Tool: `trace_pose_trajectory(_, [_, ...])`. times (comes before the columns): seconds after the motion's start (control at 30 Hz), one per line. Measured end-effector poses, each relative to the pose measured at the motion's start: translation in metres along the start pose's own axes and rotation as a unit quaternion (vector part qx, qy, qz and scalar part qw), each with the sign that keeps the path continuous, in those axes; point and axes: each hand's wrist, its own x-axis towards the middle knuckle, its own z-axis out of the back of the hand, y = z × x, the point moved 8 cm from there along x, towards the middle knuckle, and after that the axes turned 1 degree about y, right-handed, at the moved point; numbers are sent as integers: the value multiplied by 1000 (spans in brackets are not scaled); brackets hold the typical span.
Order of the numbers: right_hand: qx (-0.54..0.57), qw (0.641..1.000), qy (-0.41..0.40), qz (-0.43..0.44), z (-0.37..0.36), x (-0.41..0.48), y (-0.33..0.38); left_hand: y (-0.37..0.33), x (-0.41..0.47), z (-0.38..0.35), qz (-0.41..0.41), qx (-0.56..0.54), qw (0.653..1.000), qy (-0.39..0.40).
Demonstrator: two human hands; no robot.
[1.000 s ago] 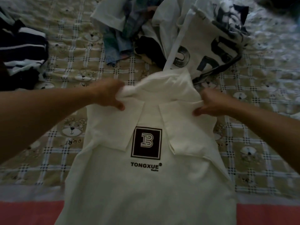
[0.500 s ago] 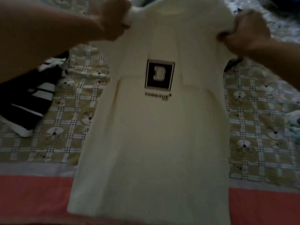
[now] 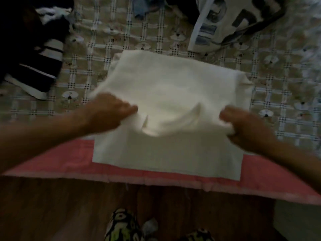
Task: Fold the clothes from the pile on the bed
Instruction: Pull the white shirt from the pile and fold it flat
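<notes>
A white T-shirt [image 3: 173,91] lies on the checked bedspread [image 3: 139,44], folded over on itself, its printed logo hidden. My left hand [image 3: 107,113] grips the shirt's near left shoulder. At the near right shoulder my right hand [image 3: 243,124] holds a bunch of the fabric. The collar opening sags between the two hands. The lower hem reaches the pink border [image 3: 69,164] at the bed's front edge. The pile of clothes [image 3: 225,23] lies at the back, with a white garment printed in big dark letters on top.
A dark garment with white stripes [image 3: 34,54] lies at the left of the bed. Beyond the pink border is a wooden floor [image 3: 69,206]. Patterned slippers [image 3: 121,225] show at the bottom.
The shirt was lifted up in front of me, then brought down and laid doubled over on the bed. Both hands kept their hold on the shoulders and came down toward the front edge.
</notes>
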Motion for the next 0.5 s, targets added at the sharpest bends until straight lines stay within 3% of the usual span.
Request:
trace_pose_trajectory(0.03, [-23,998,66,-5,-34,-18,3,-25,-19,-22,-11,-14,1000,13])
trace_pose_trajectory(0.1, [-80,990,118,-16,-83,-47,-3,-47,-42,-58,-9,12,1000,0])
trace_pose_trajectory(0.17, [-120,983,136,-16,-106,-66,-14,-50,-59,-93,-11,7,999,52])
trace_pose_trajectory(0.27, [-167,963,210,-38,-126,-92,-28,-76,-88,-142,-57,-8,959,277])
trace_pose_trajectory(0.33, [-216,933,283,-53,-128,-98,-33,-84,-109,-162,-68,-73,885,454])
trace_pose_trajectory(0.37, [-228,910,336,-85,-127,-101,-41,-82,-110,-157,-58,-111,874,469])
trace_pose_trajectory(0.43, [-180,884,400,-162,-116,-95,-56,-59,-83,-124,22,-175,923,341])
trace_pose_trajectory(0.5, [-26,926,290,-241,-85,-63,-65,-10,-47,-72,131,-185,969,97])
